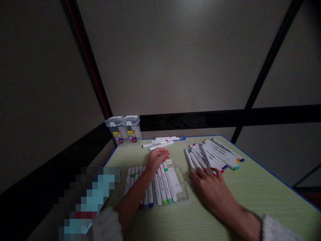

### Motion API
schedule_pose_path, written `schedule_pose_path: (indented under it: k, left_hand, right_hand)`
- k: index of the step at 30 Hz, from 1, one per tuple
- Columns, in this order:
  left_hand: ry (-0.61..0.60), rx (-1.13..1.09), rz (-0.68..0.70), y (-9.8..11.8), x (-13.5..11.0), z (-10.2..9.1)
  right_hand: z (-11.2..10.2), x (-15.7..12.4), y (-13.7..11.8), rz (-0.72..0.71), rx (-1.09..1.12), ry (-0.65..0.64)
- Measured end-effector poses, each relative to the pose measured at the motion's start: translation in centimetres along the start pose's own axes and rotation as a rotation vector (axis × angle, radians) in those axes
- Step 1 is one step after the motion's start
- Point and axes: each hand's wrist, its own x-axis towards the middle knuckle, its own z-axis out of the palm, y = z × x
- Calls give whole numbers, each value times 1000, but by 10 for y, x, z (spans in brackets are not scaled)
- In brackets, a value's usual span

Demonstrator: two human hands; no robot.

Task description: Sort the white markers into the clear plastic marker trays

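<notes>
My left hand hovers over the top ends of a row of white markers, its fingers stretched to the right and lightly bent, with nothing visible in them. Those markers lie side by side in a clear plastic case, some with green or blue ends; my left forearm hides part of the row. To the right, my right hand reaches into a loose pile of white markers. Its bent fingers close on the near end of a marker with a pink tip, partly covering it.
Two clear lidded boxes with labels stand at the back left corner. Several markers lie along the far edge of the light green table. A dark wall panel rises behind it. A pixelated patch covers the left side.
</notes>
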Motion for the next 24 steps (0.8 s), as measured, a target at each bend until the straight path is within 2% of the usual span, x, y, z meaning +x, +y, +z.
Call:
schedule_pose_path:
  k: [17,24]
  left_hand:
    - [41,-36,19,2,8,-7]
    - [80,-35,56,20,6,-13]
  right_hand:
    - [-2,1,1,42,-7,-71]
    - [-4,1,3,40,13,-46]
